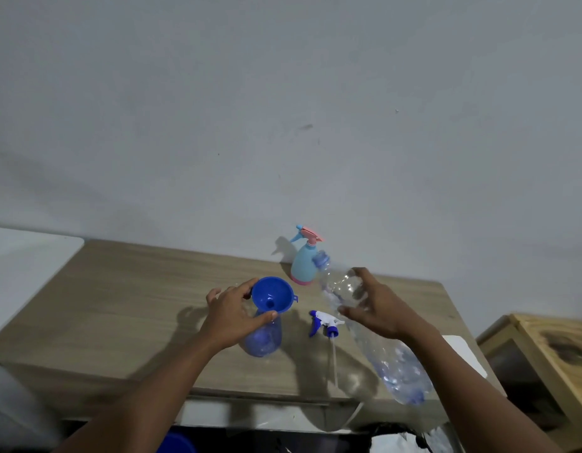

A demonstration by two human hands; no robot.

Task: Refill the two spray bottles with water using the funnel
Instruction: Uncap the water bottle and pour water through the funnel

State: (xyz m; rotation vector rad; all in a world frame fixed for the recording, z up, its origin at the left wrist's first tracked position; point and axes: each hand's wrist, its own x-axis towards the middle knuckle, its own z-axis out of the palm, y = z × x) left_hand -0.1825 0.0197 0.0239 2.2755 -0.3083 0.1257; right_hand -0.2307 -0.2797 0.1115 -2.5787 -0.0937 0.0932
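blue funnel (272,294), wood-grain table (126,308)

Left hand (232,317): forearm extended forward, fingers curved, thumb and forefinger spread in a partial grip.
Right hand (377,310): forearm raised, fingers wrapped in a closed grasp; palm contact apparently complete, though blurred.

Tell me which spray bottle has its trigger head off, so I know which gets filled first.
The blue spray bottle under the funnel; its trigger head lies on the table. The light-blue spray bottle is capped.
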